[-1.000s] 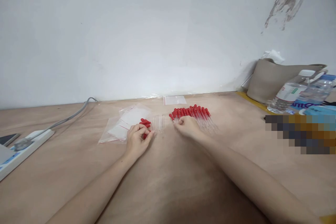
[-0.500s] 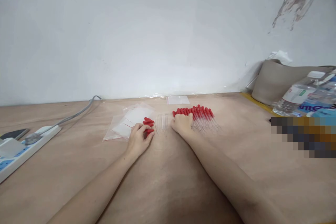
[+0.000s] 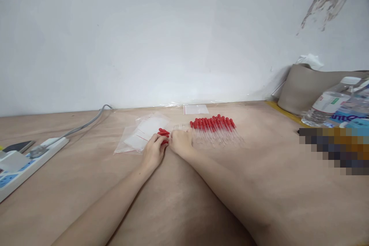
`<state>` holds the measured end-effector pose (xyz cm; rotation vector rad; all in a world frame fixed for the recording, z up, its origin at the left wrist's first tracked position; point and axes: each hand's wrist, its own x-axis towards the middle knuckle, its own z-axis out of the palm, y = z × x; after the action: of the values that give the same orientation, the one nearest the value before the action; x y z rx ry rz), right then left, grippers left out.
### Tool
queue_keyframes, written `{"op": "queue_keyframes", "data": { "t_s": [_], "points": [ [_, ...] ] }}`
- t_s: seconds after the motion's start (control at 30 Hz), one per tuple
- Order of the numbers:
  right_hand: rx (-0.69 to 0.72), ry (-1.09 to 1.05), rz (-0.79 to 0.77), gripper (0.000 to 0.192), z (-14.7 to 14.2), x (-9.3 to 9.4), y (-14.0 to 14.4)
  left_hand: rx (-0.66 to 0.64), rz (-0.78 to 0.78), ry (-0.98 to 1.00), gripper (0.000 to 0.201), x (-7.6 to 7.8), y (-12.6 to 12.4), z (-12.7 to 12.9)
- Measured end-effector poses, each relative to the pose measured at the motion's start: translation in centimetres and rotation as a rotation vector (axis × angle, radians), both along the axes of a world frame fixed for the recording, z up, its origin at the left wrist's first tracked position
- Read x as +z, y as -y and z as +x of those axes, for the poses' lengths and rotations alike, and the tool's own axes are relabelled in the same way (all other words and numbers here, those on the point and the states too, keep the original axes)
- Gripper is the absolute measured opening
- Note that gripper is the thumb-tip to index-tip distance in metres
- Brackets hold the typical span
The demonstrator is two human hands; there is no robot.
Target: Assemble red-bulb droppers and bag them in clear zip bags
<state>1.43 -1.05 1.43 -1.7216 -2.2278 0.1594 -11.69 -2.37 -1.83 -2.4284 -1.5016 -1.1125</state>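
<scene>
Near the frame's centre, your left hand [image 3: 154,149] curls at the red caps [image 3: 163,132] and your right hand [image 3: 180,143] bends over clear tubes [image 3: 180,127], either grip impossible to tell, with red-topped droppers [image 3: 213,123] lying right of centre

The table [image 3: 161,207] has a smooth, matt, wood-look surface. The wall [image 3: 161,38] is matt and smooth; its patch [image 3: 324,2] is rough and flaking. The bulbs [image 3: 213,123] appear rubbery with a low sheen. The tubes [image 3: 217,136] are clear and smooth, glass or plastic indeterminable. The bags [image 3: 148,128] are thin, glossy plastic. The strip [image 3: 31,166] is rigid plastic. The bottle [image 3: 328,103] is clear, glossy plastic.
</scene>
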Motion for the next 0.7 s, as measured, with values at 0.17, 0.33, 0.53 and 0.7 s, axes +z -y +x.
{"op": "queue_keyframes", "data": {
  "t_s": [0.17,0.33,0.53,0.7],
  "points": [
    [-0.053,0.033,-0.065,0.023,-0.9,0.4,-0.4,0.048,0.046,0.040,0.016,0.2,0.4,0.0],
    [-0.099,0.042,-0.104,0.020,-2.1,0.3,-0.8,0.086,0.171,0.264,0.015,0.7,0.9,0.4],
    [-0.103,0.041,-0.154,0.021,-1.9,0.6,-0.9,0.019,0.016,0.421,0.015,0.2,0.9,0.7],
    [-0.057,0.031,-0.151,0.024,-0.7,1.3,0.2,-0.024,0.011,0.401,0.021,0.3,1.3,1.1]
  ]
}}
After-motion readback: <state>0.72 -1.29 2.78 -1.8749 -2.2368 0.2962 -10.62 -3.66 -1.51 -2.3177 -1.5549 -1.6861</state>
